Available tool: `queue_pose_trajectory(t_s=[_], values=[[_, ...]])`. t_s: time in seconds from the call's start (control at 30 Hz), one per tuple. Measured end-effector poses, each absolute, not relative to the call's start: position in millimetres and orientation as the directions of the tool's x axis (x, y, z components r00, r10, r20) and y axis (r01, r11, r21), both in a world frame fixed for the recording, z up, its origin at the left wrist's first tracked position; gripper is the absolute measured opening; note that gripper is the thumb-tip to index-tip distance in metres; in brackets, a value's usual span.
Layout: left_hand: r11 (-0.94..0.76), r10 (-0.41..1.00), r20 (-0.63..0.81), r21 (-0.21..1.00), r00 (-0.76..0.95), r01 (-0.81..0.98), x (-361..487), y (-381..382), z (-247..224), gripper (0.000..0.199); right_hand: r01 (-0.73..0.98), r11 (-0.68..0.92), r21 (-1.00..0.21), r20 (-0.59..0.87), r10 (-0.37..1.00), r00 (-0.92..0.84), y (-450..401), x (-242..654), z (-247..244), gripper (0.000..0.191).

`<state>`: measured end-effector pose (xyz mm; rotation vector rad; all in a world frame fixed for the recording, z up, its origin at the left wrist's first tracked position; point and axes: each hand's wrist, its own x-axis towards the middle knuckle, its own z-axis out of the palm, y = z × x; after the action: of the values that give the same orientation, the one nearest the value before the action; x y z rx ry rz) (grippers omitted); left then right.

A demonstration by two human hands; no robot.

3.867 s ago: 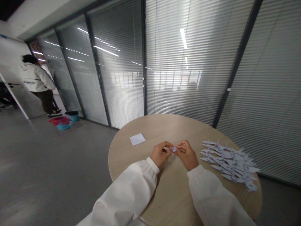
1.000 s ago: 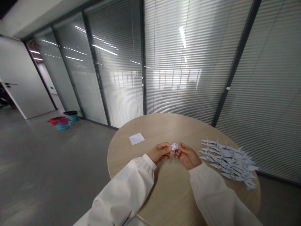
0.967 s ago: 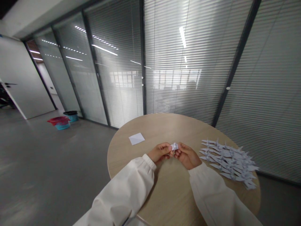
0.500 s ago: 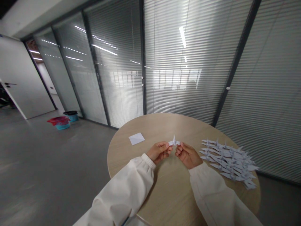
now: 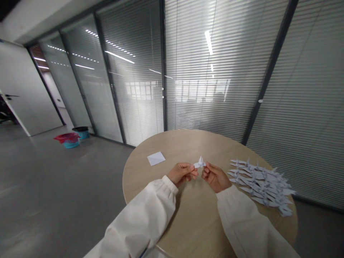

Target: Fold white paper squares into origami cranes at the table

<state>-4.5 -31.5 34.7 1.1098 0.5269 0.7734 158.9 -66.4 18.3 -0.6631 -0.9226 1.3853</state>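
Note:
A small white paper crane [image 5: 200,163] is held between my two hands above the round wooden table [image 5: 199,215]. Thumb and fingers of my left hand [image 5: 183,173] pinch its left wing. On the other side, my right hand [image 5: 215,177] grips the right wing between thumb and fingertips, which cover most of that wing. The crane's pointed middle stands up between the hands. Many folded white paper cranes [image 5: 264,184] lie in overlapping rows to the right of my right hand. Beyond my left hand, a flat white paper square [image 5: 156,158] with a diagonal line rests on the table.
Behind the table's far edge rises a glass partition [image 5: 204,71] with blinds. A bin with a red liner [image 5: 68,139] and a bin with a black liner [image 5: 82,132] stand on the floor at the left, near a white door [image 5: 27,86].
The paper crane has shifted and turned slightly to the right, so more of its left wing shows. Both hands have moved very little and keep their pinch.

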Motion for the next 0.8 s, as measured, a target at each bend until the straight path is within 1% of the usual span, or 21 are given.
queue_pose_trajectory(t_s=[0.1,0.17,0.27,0.33,0.5,0.6,0.7,0.8], values=[[0.167,0.774,0.042,0.949,0.632,-0.268,-4.8,-31.2,35.9,0.040,-0.579,0.015,-0.815,0.088,0.991,-0.098,-66.2,160.2,18.4,0.017],[0.109,0.798,0.076,0.958,0.598,-0.267,-5.3,-30.5,36.6,0.044,-0.596,-0.055,-0.801,0.048,0.987,-0.155,-67.1,160.3,19.4,0.017],[0.014,0.847,0.132,0.963,0.515,-0.270,-5.5,-30.1,37.8,0.042,-0.553,-0.133,-0.823,0.005,0.971,-0.241,-69.3,158.9,21.4,0.015],[-0.035,0.854,0.157,0.968,0.497,-0.247,-4.7,-30.6,38.5,0.041,-0.503,-0.169,-0.848,-0.022,0.958,-0.285,-70.4,157.5,22.2,0.014],[-0.101,0.785,0.159,0.986,0.599,-0.130,-0.7,-33.2,37.3,0.036,-0.423,-0.231,-0.876,-0.080,0.935,-0.345,-70.8,155.7,21.2,0.014],[-0.084,0.757,0.131,0.991,0.641,-0.103,1.5,-33.3,34.3,0.033,-0.394,-0.244,-0.886,-0.093,0.926,-0.365,-69.8,155.5,19.2,0.014],[-0.077,0.747,0.121,0.992,0.654,-0.096,2.5,-31.9,31.7,0.032,-0.357,-0.219,-0.908,-0.088,0.934,-0.347,-67.9,155.1,16.5,0.016],[-0.099,0.762,0.131,0.991,0.635,-0.085,2.0,-29.1,30.5,0.034,-0.289,-0.091,-0.953,-0.025,0.974,-0.225,-65.9,155.6,15.3,0.020]])
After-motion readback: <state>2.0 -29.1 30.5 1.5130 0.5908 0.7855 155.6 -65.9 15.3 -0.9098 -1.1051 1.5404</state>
